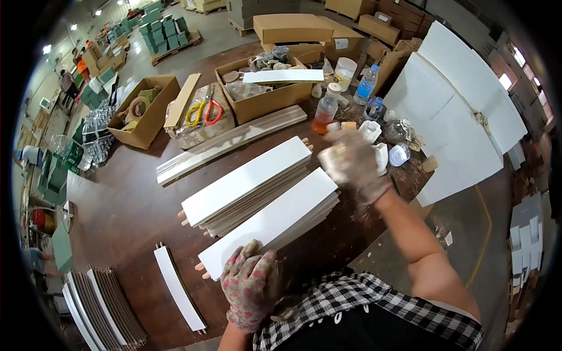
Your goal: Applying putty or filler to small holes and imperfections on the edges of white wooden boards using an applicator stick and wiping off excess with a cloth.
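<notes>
My left hand (250,289), in a pink-dotted work glove, has its fingers bent over the near end of a stack of white slats (272,219) with wooden pegs at its ends. My right hand (356,164), in a soiled glove, is off the far end of that stack and smeared by motion. It seems closed on a whitish thing (332,165), too blurred to name. A second stack of white slats (249,176) lies alongside, just beyond the first. To the left, a single white slat (177,286) lies apart on the brown table (126,216).
More slats (105,310) stand in a row at the lower left. Behind lie pale strips (234,143), scissors (204,114) and open cardboard boxes (266,102). Bottles (325,109) and small containers crowd the right, beside large white panels (445,111).
</notes>
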